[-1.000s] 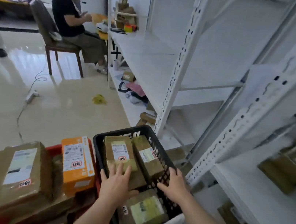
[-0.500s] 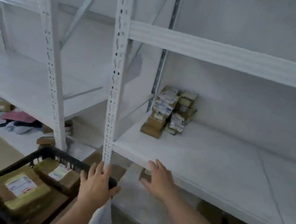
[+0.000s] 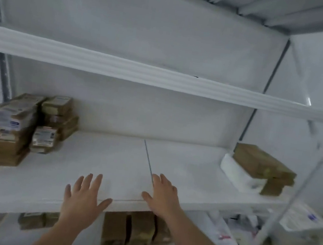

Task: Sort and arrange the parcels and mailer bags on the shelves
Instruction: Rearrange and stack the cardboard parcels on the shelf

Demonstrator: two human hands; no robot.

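Observation:
I face a white metal shelf (image 3: 108, 166). My left hand (image 3: 82, 196) is spread flat with straight fingers over the shelf's front edge and holds nothing. My right hand (image 3: 163, 196) is also spread, empty, over the front edge near the seam between the two boards. A stack of brown labelled parcels (image 3: 21, 126) stands at the shelf's left end. At its right end lie flat brown parcels (image 3: 263, 167) on a white mailer bag (image 3: 238, 176). More brown parcels (image 3: 133, 231) sit on the level below.
The upper shelf beam (image 3: 142, 73) crosses above my hands. A white upright post (image 3: 291, 202) slants at the right. White mailer bags (image 3: 223, 234) lie on the lower level at the right, and a white tray (image 3: 303, 221) sits beyond the post.
My view has swung right and up, from the black basket of parcels to the shelf. Both hands left the basket and now spread empty over the shelf's front edge.

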